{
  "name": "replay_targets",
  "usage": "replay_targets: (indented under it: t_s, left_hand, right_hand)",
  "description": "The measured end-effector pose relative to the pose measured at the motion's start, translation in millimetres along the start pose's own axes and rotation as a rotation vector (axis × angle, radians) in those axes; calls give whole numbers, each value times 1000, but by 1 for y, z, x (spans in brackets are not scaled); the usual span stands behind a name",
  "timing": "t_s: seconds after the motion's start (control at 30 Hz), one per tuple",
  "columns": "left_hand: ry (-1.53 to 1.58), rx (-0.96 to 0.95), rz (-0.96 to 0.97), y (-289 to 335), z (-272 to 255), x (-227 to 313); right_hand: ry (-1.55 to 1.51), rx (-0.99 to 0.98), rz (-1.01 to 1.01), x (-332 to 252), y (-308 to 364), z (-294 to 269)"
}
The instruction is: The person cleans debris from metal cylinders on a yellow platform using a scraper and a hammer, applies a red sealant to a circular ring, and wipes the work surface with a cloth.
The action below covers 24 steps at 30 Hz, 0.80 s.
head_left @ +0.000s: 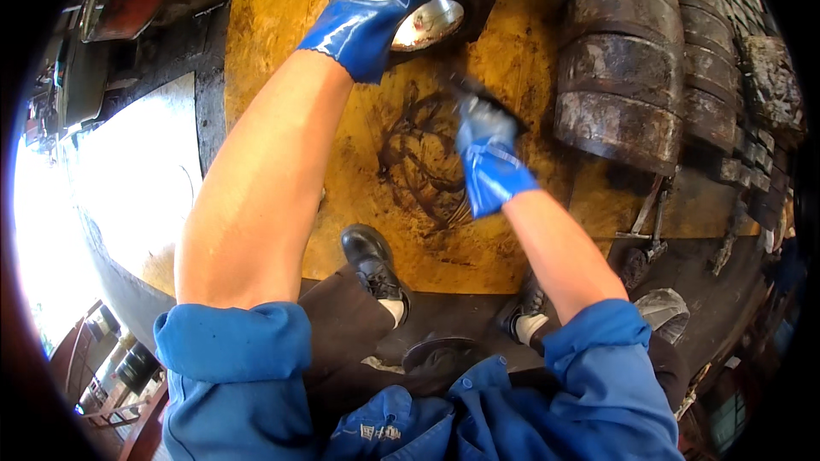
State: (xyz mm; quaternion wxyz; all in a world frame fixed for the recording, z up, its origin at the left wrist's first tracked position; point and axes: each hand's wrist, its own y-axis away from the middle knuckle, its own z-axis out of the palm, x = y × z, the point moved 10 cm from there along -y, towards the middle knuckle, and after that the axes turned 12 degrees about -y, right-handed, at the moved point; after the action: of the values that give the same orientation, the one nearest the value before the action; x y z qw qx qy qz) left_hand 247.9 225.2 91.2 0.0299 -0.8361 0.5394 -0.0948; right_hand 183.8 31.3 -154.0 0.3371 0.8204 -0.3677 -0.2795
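My left hand [373,4], in a shiny blue rubber glove, grips a thick, dark ring-shaped metal part [478,2] at the far middle. The part is tilted, and a bright round opening shows inside it; most of my left fingers are hidden. Nearer and to the right, my right hand [491,141], in a matching glove, is blurred by motion. Its fingers are closed around a dark hand tool [466,85] whose exact kind I cannot make out. Both are above a yellow board [282,119] with dark, greasy curved smears below my hands.
Rows of rusty, grimy cylindrical metal parts [619,60] lie along the right. T-shaped metal tools [651,226] rest near their lower end. A bright pale sheet [137,179] is at left. My black shoes [369,260] are at the board's near edge.
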Motion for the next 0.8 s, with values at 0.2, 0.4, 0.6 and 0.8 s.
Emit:
replay_targets:
  t_s: [0.2, 0.4, 0.6, 0.8]
  left_hand:
    - [5, 32, 28, 1, 3, 8]
    - [-116, 148, 68, 9, 13, -3]
    - [-55, 66, 38, 27, 7, 5]
    - [-102, 234, 110, 38, -2, 26]
  right_hand:
    - [-250, 193, -61, -3, -28, 9]
    - [265, -22, -523, -81, 18, 64]
    - [153, 20, -574, -158, -15, 16]
    - [62, 173, -700, -188, -18, 45]
